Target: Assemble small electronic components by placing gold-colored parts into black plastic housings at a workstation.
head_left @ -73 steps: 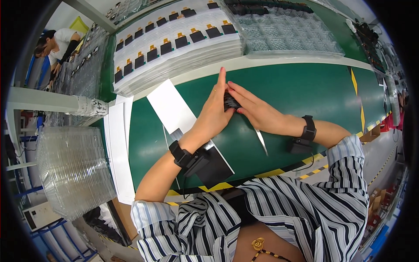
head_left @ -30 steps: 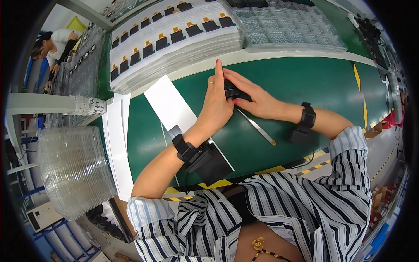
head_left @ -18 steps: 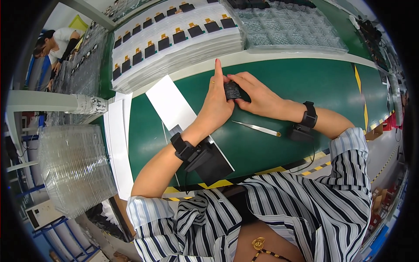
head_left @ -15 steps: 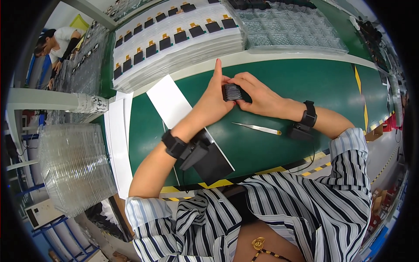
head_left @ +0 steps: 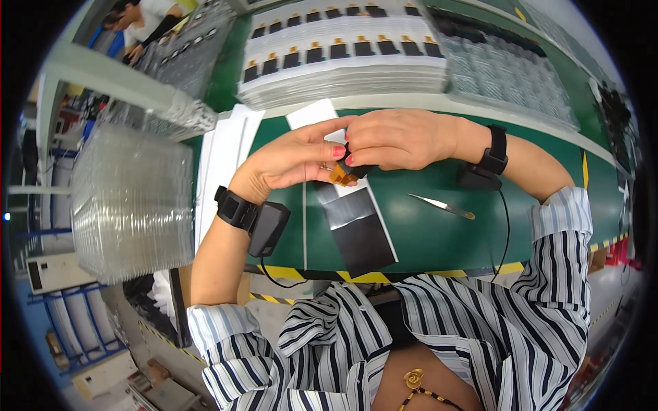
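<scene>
Above the green table, both my hands are closed on a small stack of black display panels (head_left: 354, 169) with orange flex tails (head_left: 340, 176). My left hand (head_left: 291, 159) grips it from the left, thumb near the tails. From the right, my right hand (head_left: 404, 140) covers the top of the stack, its fingers curled over and hiding much of it. Just beyond my hands is a white sheet (head_left: 314, 114); below them, nearer to me, lies a glossy black sheet (head_left: 363, 240). Metal tweezers (head_left: 442, 205) rest on the table to the right.
Stacked white trays (head_left: 349, 81) with rows of similar black panels stand at the back. Clear blister trays (head_left: 507, 82) are right of them. A tall clear tray stack (head_left: 130, 205) and white papers (head_left: 223, 154) sit left. Another person (head_left: 147, 27) works at far left.
The stack has been turned, so its orange tails now show toward me. My right hand has moved over the top of it, and my left thumb has folded in. The whole view has shifted.
</scene>
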`<state>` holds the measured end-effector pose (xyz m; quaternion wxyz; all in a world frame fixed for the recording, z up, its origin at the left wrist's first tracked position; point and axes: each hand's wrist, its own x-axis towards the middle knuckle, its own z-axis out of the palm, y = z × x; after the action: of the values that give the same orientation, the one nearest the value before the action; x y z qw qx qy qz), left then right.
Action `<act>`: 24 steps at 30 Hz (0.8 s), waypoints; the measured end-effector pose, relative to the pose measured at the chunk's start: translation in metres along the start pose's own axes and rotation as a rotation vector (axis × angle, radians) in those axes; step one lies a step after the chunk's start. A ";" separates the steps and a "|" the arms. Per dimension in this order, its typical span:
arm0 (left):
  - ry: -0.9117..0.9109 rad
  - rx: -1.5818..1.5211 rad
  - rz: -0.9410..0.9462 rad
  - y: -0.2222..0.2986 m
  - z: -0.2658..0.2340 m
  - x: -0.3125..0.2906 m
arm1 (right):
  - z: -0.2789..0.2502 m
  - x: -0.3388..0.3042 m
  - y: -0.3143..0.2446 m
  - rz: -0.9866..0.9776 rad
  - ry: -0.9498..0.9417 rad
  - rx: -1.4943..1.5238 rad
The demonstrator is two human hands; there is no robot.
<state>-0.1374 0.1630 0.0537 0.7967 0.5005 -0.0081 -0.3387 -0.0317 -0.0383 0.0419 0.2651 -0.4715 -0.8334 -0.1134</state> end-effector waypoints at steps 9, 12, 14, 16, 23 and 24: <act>0.347 -0.543 0.336 -0.037 -0.035 -0.070 | 0.048 0.093 0.028 0.179 -0.003 -0.167; 0.470 -0.630 0.432 -0.044 -0.038 -0.069 | 0.061 0.110 0.018 0.980 0.260 0.505; 0.530 -0.674 0.474 -0.048 -0.039 -0.065 | 0.070 0.121 0.025 1.114 0.199 0.630; 0.598 -0.700 0.560 -0.050 -0.038 -0.056 | 0.076 0.127 0.035 1.401 0.073 0.869; 0.628 -0.798 0.534 -0.054 -0.052 -0.063 | 0.073 0.137 0.054 1.458 0.023 1.096; 0.627 -0.743 0.468 -0.052 -0.052 -0.067 | 0.071 0.137 0.055 1.476 -0.013 1.133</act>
<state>-0.1983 0.2262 0.0078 0.9385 0.2467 0.2392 0.0332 -0.0660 0.1211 0.0549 0.4561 -0.6831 -0.2550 0.5102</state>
